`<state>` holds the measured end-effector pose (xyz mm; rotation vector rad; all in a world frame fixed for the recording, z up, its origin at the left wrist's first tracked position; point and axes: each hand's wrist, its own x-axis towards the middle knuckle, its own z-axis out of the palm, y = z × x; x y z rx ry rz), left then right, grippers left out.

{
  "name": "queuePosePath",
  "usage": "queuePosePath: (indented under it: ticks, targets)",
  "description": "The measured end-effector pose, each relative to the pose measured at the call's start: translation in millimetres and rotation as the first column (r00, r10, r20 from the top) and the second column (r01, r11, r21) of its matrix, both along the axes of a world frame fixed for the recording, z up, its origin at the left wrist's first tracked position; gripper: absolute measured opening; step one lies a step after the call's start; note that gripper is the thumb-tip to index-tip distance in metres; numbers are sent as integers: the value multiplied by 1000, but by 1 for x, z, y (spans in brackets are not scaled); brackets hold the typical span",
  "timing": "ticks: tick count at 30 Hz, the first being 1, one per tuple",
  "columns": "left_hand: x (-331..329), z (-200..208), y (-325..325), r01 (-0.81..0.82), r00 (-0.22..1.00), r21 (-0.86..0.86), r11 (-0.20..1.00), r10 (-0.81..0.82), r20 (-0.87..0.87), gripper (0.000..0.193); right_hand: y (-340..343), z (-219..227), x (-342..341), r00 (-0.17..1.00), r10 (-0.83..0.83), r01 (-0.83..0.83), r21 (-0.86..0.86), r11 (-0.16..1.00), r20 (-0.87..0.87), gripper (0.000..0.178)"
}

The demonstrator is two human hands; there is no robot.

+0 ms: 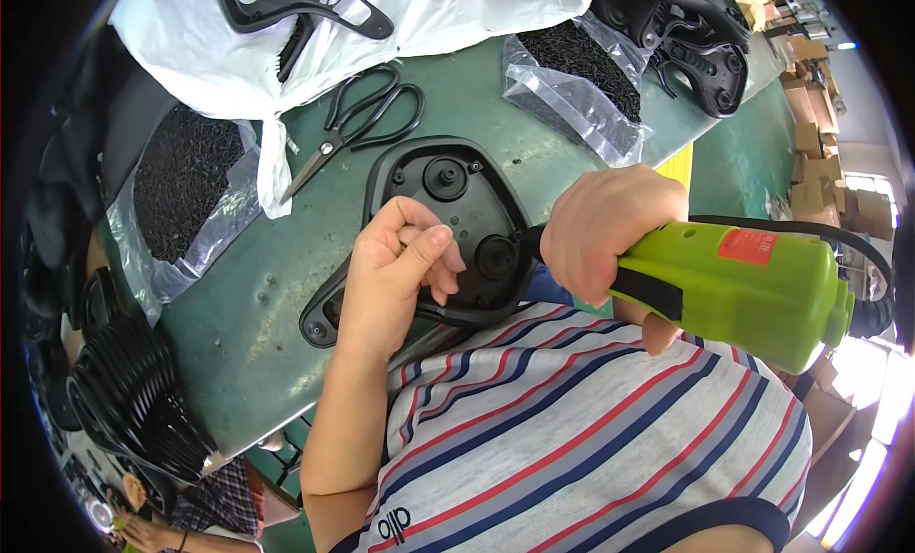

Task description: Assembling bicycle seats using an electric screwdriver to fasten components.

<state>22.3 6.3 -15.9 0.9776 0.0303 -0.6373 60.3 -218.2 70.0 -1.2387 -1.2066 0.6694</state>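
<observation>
A black plastic shell (496, 186) with a rounded body and a narrower arm lies open side up at the table's near edge. Round bosses stand up inside it. Above the shell hovers my left hand (400, 258), its thumb pressed to curled fingers; whatever may be between them is too small to make out. My right hand (610, 229) is wrapped round a lime-green electric screwdriver (753, 291) with a black cord. The tool is tilted, its front end pointing left toward the shell's right rim. Its tip is hidden.
Black-handled scissors (353, 120) lie beyond the shell on the green table (257, 334). Clear bags of small black screws sit at left (186, 181) and far right (581, 62). A white sack (191, 39) carries black parts. More black shells (705, 67) are stacked at back right. Another person's hand (148, 534) shows lower left.
</observation>
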Motion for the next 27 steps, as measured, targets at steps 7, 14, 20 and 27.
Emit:
queuePosePath:
  ticks: [7,14,20,27]
  targets:
    - [-2,-2,-1,-22,998,-17,1000,23,60,11,18,-18,-22,960,-281,277,198,940,-5,44]
    - [-8,3,3,-81,996,-43,996,82,33,13,7,14,-19,929,-292,365,445,817,-227,40]
    - [-15,-1,-1,-71,996,-167,983,79,41,16,14,23,1,883,-207,446,616,650,-421,41]
    - [-14,-1,0,-66,996,-123,990,73,56,17,13,-1,11,865,-205,472,607,640,-458,56]
